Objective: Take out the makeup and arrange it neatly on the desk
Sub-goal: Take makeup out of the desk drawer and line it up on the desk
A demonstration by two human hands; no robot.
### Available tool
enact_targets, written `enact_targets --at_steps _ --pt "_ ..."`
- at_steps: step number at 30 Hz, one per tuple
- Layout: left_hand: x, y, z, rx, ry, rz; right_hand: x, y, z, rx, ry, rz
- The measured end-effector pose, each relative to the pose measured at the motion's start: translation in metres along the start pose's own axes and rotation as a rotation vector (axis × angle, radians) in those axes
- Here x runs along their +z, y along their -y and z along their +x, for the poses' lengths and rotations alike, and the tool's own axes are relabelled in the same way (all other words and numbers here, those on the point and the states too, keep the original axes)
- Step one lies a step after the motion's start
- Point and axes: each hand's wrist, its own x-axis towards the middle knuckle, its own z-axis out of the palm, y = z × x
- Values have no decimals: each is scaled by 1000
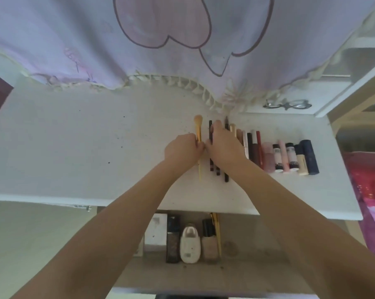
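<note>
Both hands meet over the middle of the white tabletop (78, 147), at the left end of a row of makeup. The left hand (182, 151) has its fingers curled around the handle of a gold makeup brush (198, 134), which lies pointing away from the person with its pale bristles at the far end. The right hand (222, 145) rests just beside it, its fingers bent down onto a few dark pencils (211, 165) that lie parallel to the brush; whether it actually grips one I cannot tell. The two hands touch or nearly touch at the thumbs.

To the right the row continues, each piece lying lengthwise side by side: slim tubes and lipsticks (255, 147), a pink bottle (268, 158), small white bottles with dark caps (278, 158), and a dark blue tube (310, 157) at the right end.

Near the person, below the tabletop's edge, an open drawer (257, 244) holds more makeup: a white box (156, 231), a dark bottle (173, 240), a white egg-shaped case (189, 244), a beige bottle (209, 242) and a second gold brush (217, 234).

At the far right, a pair of glasses (288, 104) lies near the hem of a lilac curtain (74, 39).
</note>
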Motion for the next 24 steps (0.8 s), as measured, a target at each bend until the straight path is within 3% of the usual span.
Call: enact_targets --at_steps 3,6,8,11,13,15,17,20,24 --pt "2 -3 8 -10 9 111 7 -2 7 -75 -4 -304" --pt "5 -3 6 19 10 133 5 -5 3 -121 -15 -398" --pt "7 1 -6 52 -33 94 1 -12 -9 -140 -100 -336" --pt "18 15 -53 175 -108 -117 -5 -30 -58 -343 -209 -61" --pt "37 26 -105 268 -18 -245 3 -43 -110 -466 -116 48" --pt "71 38 -150 313 115 -251 30 -64 -158 -487 0 9" --pt "112 47 -168 287 179 -197 62 -84 -187 -365 152 -83" --pt "157 43 -147 145 140 -101 98 -101 -183 19 360 -131" --pt "191 28 -108 13 104 53 124 -96 -161 236 352 16"
